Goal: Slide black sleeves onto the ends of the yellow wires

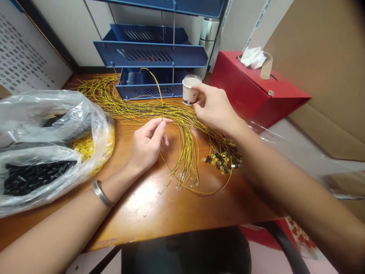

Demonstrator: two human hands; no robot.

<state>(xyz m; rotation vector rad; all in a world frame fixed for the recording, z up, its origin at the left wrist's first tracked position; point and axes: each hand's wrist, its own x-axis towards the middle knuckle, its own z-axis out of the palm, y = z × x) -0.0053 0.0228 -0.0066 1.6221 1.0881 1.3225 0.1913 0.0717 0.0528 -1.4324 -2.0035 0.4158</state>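
Note:
My left hand point(149, 142), with a silver bangle on its wrist, pinches a thin yellow wire point(158, 85) between thumb and forefinger. The wire rises from the fingertips and bends over to the left at its top. My right hand point(215, 104) is closed at the right side of a small white paper cup point(188, 91), which is upright; what lies inside it I cannot see. Beneath both hands stretches a large bundle of yellow and dark wires point(137, 108). Small clear tips point(181, 180) end one branch, and black and yellow connector pieces point(224, 160) end another.
At the left lies a clear plastic bag point(57, 146) with black parts point(37, 175) and yellow rings point(88, 146). Blue letter trays point(154, 55) stand at the back. A red box point(242, 85) with tissues is behind my right arm. A steel flask point(207, 38) stands beside the trays.

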